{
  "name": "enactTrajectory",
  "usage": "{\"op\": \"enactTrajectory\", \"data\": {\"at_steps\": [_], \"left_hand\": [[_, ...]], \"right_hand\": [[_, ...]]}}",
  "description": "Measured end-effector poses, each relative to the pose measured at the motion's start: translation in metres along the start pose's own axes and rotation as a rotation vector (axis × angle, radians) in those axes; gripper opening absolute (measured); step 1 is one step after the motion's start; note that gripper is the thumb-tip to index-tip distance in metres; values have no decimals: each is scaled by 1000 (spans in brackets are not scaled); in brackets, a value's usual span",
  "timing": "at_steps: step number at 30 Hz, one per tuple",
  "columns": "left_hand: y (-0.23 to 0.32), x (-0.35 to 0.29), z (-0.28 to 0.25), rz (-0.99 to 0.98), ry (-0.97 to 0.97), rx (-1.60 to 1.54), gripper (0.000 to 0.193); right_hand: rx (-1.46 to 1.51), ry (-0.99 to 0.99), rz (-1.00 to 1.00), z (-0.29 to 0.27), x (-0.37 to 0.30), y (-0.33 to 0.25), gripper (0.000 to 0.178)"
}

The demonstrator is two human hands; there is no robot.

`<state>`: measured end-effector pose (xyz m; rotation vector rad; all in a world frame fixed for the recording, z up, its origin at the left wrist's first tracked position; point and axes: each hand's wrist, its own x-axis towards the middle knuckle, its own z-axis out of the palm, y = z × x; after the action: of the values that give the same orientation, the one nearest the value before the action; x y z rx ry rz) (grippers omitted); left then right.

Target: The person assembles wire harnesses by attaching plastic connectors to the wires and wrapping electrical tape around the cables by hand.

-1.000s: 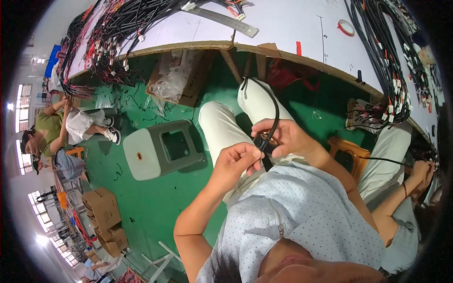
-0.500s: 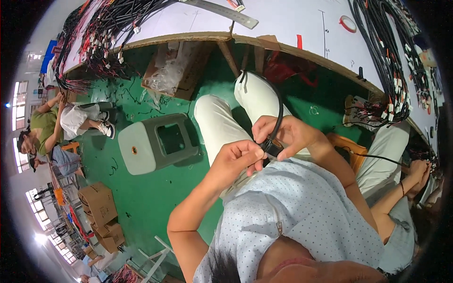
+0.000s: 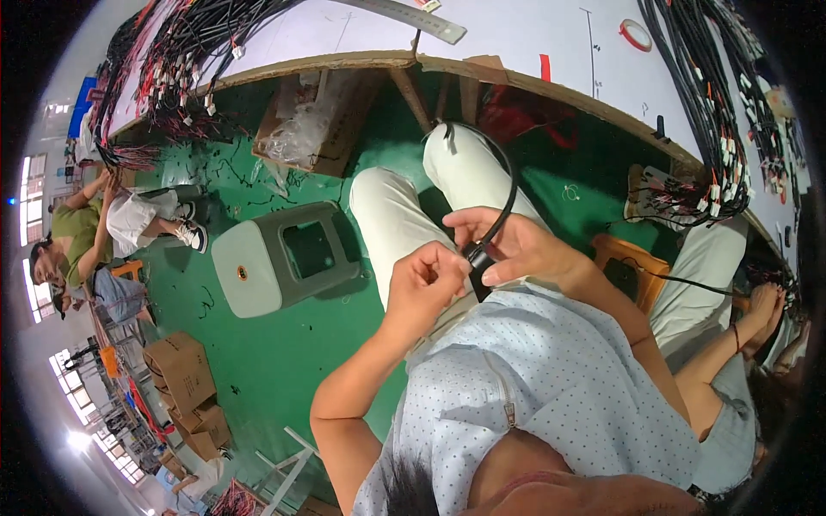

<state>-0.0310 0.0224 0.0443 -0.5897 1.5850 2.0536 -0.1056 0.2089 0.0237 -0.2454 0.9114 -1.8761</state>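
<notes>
A black cable (image 3: 514, 176) arches over my right knee and runs down to a dark, cylindrical connector (image 3: 480, 263) in front of my stomach. My right hand (image 3: 535, 251) holds the connector, with the thumb on its near side and the fingers behind the cable. Just to the left, my left hand (image 3: 427, 284) is closed, its fingers curled and fingertips pinched together beside the connector. Whatever the left fingertips hold, if anything, is too small to make out.
Ahead stands a white-topped table (image 3: 508, 34) bearing wire bundles (image 3: 701, 112), a metal ruler (image 3: 413, 21) and a tape roll (image 3: 635, 35). A grey-green stool (image 3: 258, 267) is at left, near an open carton (image 3: 323, 142). A co-worker's hands (image 3: 761, 310) are at far right.
My left hand has drawn back slightly left from the connector, its fingers curling. My right hand's fingers have loosened a little, and the connector now points more toward me.
</notes>
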Motion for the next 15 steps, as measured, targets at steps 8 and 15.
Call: {"op": "enactTrajectory", "data": {"at_steps": [8, 15], "left_hand": [[-1, -6, 1, 604, 257, 614, 12], [3, -2, -3, 1015, 218, 1157, 10]], "right_hand": [[-75, 167, 31, 24, -14, -6, 75], [250, 130, 31, 28, -23, -13, 64]]}}
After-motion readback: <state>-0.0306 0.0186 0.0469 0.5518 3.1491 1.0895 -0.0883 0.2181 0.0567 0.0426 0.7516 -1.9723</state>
